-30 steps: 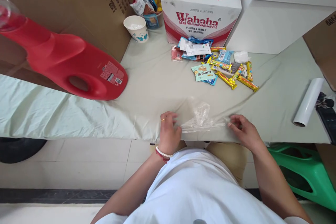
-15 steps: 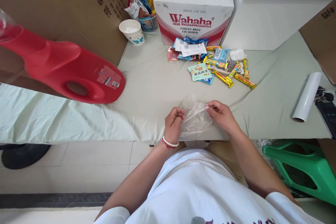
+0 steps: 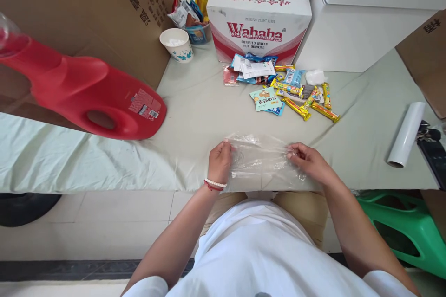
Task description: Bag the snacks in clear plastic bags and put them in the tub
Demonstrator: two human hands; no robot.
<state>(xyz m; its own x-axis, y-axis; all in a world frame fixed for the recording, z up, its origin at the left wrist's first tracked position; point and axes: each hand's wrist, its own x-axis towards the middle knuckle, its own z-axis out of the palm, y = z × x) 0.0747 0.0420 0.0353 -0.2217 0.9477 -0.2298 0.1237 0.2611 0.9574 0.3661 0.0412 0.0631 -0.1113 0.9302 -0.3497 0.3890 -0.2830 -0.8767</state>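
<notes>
A clear plastic bag (image 3: 259,158) is stretched flat between my hands at the table's near edge. My left hand (image 3: 220,160) pinches its left side, with a white beaded bracelet and a red cord at the wrist. My right hand (image 3: 306,160) grips the opposite side, fingers closed on the film. Beyond the bag lies a loose pile of snacks: yellow-wrapped bars (image 3: 296,107), a pale green packet (image 3: 266,99), white packets (image 3: 258,68) and a light blue packet (image 3: 293,76). Neither hand touches them.
A large red jug (image 3: 101,97) lies at the left by a brown carton (image 3: 104,18). Behind the snacks stand a Wahaha water box (image 3: 259,28) and white boxes (image 3: 369,32). A paper cup (image 3: 177,45), a white roll (image 3: 406,134) and a green stool (image 3: 407,232) flank the area.
My hands have moved apart, the left one leftward and the right one rightward. Between them the crumpled bag is now spread wide and flatter.
</notes>
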